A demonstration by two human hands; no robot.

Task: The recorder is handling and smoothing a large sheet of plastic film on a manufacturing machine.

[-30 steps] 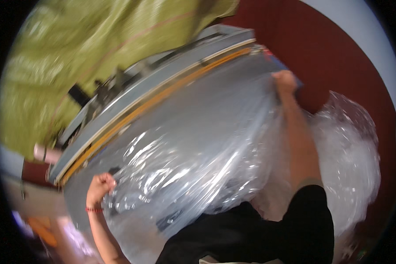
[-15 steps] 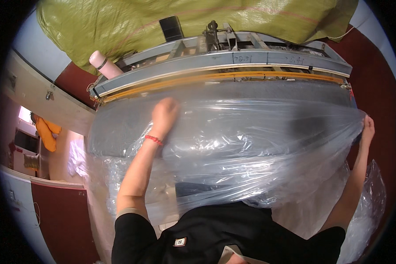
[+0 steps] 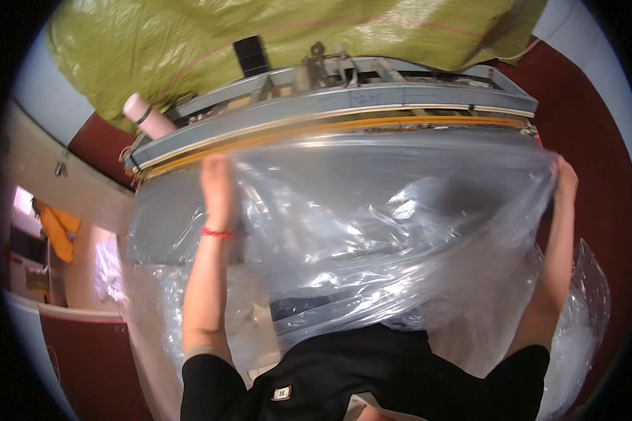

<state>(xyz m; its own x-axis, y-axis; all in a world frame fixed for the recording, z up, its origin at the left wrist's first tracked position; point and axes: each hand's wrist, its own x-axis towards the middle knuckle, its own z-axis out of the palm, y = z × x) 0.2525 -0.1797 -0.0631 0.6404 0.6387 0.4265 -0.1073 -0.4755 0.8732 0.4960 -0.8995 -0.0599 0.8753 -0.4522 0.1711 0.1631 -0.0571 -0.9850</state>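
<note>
Closest to us, our black shirt (image 3: 344,379) fills the bottom of the view, and our 2 bare forearms rise from it on either side. Over them lies the clear plastic sheet (image 3: 372,231), a big crinkled film spread wide across the grey work surface (image 3: 154,217) in front of us and spilling down past our right arm. Our left hand (image 3: 218,184) reaches up at the sheet's upper left edge, a red band around its wrist; it rests on the film, but we cannot tell whether the fingers are clamped or flat. Our right hand (image 3: 564,177) is closed on the sheet's far right edge, pulling it taut. Beyond the film runs the grey machine (image 3: 344,105) with its long yellow-orange bar (image 3: 372,126). Farthest off, a green tarpaulin (image 3: 274,35) hangs behind.
</note>
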